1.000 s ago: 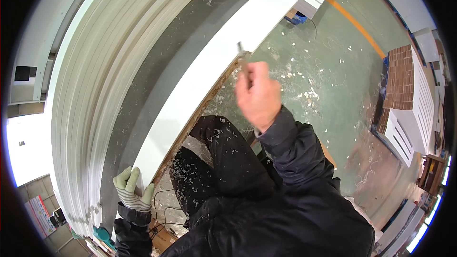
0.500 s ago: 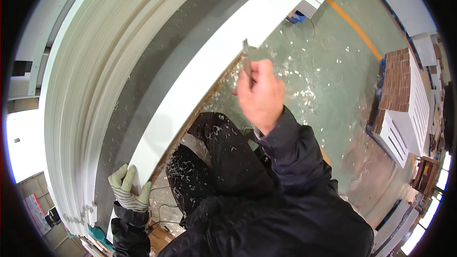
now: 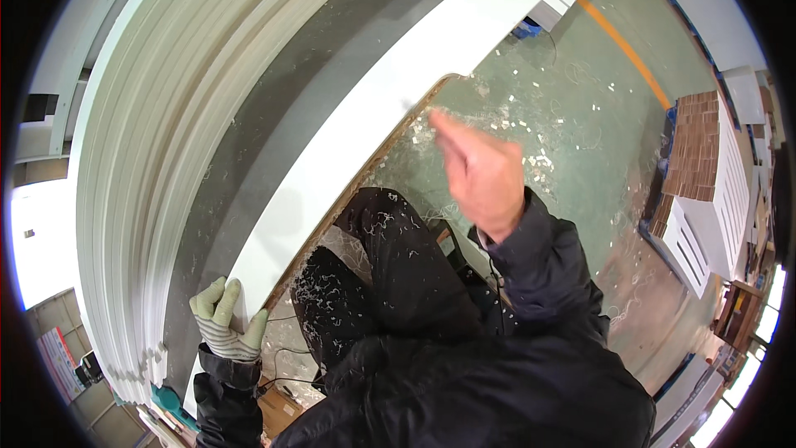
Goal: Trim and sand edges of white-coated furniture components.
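Observation:
A long white panel [image 3: 365, 124] with a curved notch in its raw brown edge lies diagonally over a dark grey surface. My left hand [image 3: 228, 319], in a pale striped glove, grips the panel's near end, fingers on top and thumb at the edge. My bare right hand [image 3: 485, 170] is closed and blurred, just right of the panel's brown edge and apart from it. The narrow metal-bladed hand tool it held half a second ago is hardly visible now; only a faint dark smear shows over the panel beyond the fingertips.
A tall stack of white panels [image 3: 149, 182] fills the left. White chips and shavings [image 3: 531, 158] litter the green floor [image 3: 580, 116] and cling to my trousers [image 3: 390, 241]. Slatted white boards and a brown-edged stack [image 3: 695, 145] stand at right. Dark cables run near my left wrist.
My right hand has moved right and slightly nearer, away from the panel's edge, and has turned so the tool no longer shows clearly. My left hand keeps its hold on the panel.

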A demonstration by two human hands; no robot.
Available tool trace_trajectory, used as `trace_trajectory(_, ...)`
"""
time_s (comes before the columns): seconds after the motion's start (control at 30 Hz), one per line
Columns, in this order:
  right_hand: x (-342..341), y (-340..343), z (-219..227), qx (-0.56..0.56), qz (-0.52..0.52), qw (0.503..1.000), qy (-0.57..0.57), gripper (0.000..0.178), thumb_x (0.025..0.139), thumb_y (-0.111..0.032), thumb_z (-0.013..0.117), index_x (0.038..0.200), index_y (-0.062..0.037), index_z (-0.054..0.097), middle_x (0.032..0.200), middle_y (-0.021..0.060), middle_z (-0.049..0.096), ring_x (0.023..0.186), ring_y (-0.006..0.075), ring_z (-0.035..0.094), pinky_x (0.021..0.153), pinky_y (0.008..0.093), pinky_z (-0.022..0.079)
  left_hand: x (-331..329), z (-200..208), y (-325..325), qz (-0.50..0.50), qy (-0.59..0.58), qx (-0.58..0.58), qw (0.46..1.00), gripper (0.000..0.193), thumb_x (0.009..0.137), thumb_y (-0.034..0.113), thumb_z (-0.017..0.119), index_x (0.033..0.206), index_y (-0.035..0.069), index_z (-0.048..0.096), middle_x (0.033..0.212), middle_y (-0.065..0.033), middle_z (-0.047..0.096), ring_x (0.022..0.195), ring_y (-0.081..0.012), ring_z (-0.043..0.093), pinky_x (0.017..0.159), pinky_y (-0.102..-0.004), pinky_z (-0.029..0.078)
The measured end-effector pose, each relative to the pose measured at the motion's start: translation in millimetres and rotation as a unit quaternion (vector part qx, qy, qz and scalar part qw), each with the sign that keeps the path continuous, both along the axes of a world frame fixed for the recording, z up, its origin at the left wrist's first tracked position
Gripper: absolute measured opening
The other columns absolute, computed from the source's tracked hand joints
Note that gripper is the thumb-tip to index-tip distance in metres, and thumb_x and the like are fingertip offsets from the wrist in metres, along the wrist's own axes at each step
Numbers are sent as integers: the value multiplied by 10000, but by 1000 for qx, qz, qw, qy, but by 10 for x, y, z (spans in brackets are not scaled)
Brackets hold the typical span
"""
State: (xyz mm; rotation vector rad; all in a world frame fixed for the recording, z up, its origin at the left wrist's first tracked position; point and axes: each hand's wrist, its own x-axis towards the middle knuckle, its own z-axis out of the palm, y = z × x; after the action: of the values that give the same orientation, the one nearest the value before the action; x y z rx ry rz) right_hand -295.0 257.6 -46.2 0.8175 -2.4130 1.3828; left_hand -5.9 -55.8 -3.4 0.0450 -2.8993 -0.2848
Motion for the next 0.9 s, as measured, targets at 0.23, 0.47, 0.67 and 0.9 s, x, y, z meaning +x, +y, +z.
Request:
trace_trajectory(0.23, -210, 86, 330, 95, -48, 992, -66, 266, 866, 9, 663, 1126, -17, 715, 825, 223, 696, 662, 286, 713, 597, 331, 539, 11, -26, -31, 0, -2, -1, 1000, 718, 705, 254, 845, 1357, 130, 571, 1275, -131, 533, 1057, -323, 513, 915, -444, 450)
trace_trajectory(0.47, -335, 135, 273, 67, -38, 994, -81, 299, 855, 0, 664, 1150, 0, 708, 855, 207, 724, 695, 229, 732, 614, 306, 552, 5, -32, -17, 3, 3, 15, 1000, 721, 699, 252, 846, 1354, 128, 572, 1274, -133, 530, 1060, -326, 509, 911, -446, 449)
trace_trajectory(0.67, 11, -70, 56, -40, 97, 992, -74, 279, 883, 16, 643, 1146, -19, 728, 898, 174, 745, 714, 247, 732, 629, 295, 575, 12, -34, 15, 8, 15, 25, 1000, 649, 735, 215, 814, 1333, 81, 600, 1255, -148, 553, 1065, -314, 525, 926, -426, 448)
trace_trajectory(0.9, 646, -481, -159, -90, 212, 973, 17, 377, 887, -7, 575, 1240, -63, 694, 901, 181, 706, 683, 263, 682, 641, 350, 570, -34, -12, 8, -6, 1, 41, 999, 620, 756, 216, 816, 1323, 76, 611, 1260, -140, 570, 1046, -305, 525, 902, -414, 458)
